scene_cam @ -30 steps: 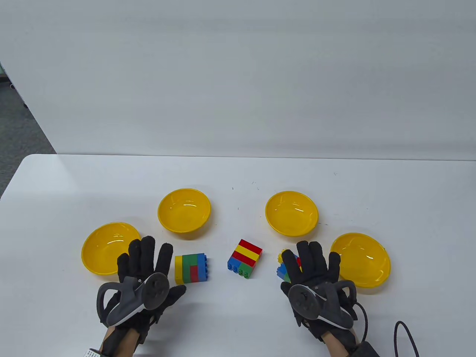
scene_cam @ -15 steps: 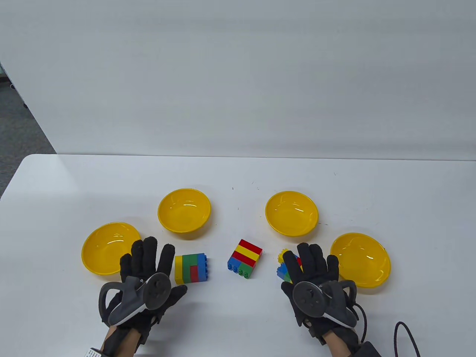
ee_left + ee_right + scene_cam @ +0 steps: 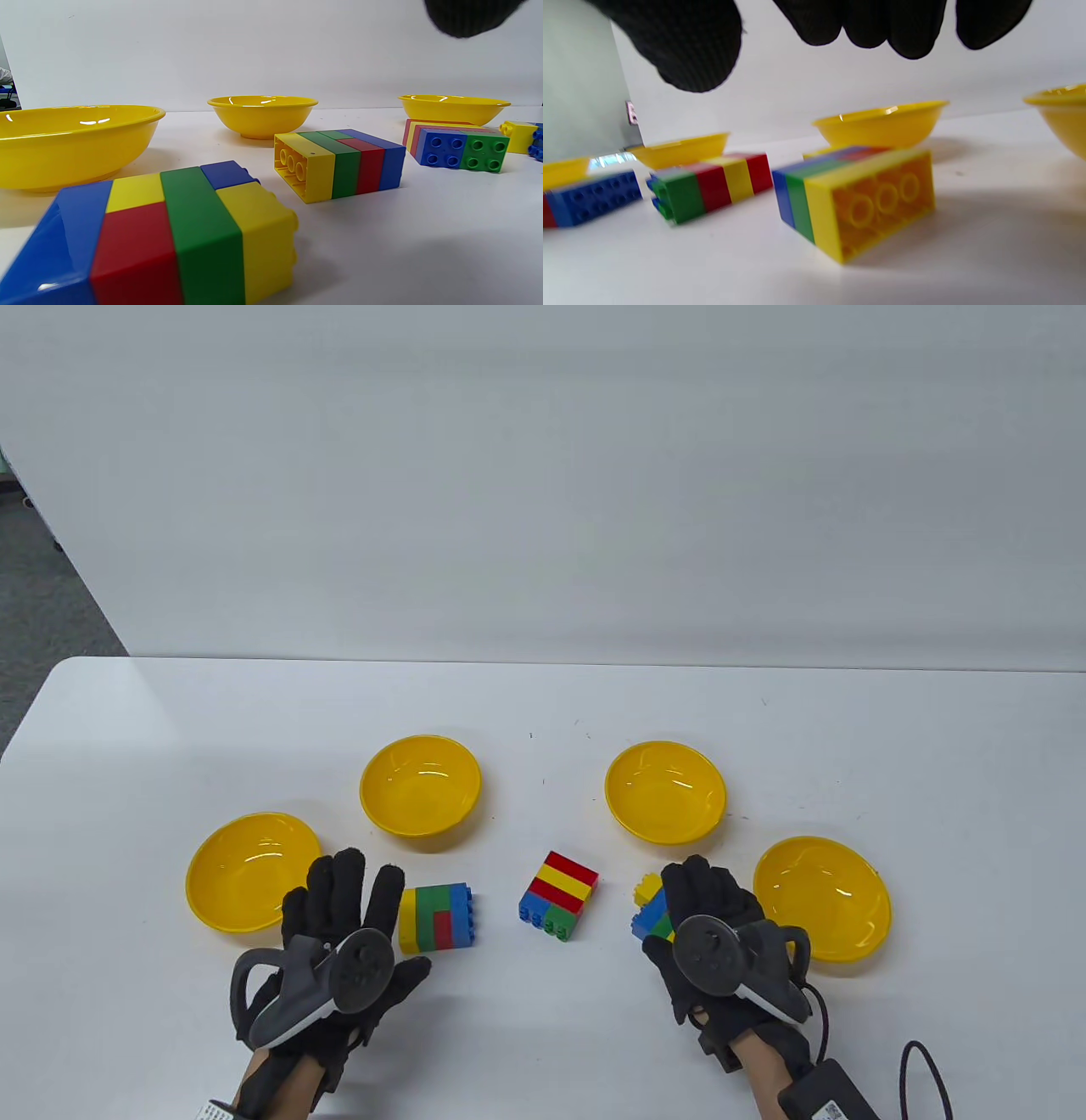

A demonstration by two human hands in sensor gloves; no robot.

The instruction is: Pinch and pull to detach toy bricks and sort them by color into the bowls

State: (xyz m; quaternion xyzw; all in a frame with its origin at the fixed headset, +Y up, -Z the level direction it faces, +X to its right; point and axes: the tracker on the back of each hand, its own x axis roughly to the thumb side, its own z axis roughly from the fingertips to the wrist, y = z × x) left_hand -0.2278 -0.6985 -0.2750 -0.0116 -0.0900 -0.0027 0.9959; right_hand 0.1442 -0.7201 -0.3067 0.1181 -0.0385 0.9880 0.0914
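Three multicoloured brick blocks show in the table view: the left block (image 3: 437, 918), the middle block (image 3: 558, 896) and the right block (image 3: 649, 912). My left hand (image 3: 344, 903) hovers flat with straight, spread fingers just left of the left block. It covers another block (image 3: 169, 237), which only the left wrist view shows. My right hand (image 3: 704, 899) hovers over the right block (image 3: 857, 199) with its fingers bent downward. In the right wrist view the fingertips (image 3: 908, 34) hang above that block without touching it. Neither hand holds anything.
Four yellow bowls stand in an arc: far left (image 3: 222, 882), back left (image 3: 420, 814), back right (image 3: 666, 823) and far right (image 3: 857, 933). All look empty. A black cable (image 3: 925, 1073) trails from the right wrist near the table's front edge.
My right hand has slid a little forward and left over the right block, and its fingers have bent downward. My left hand has drifted slightly right towards the left block.
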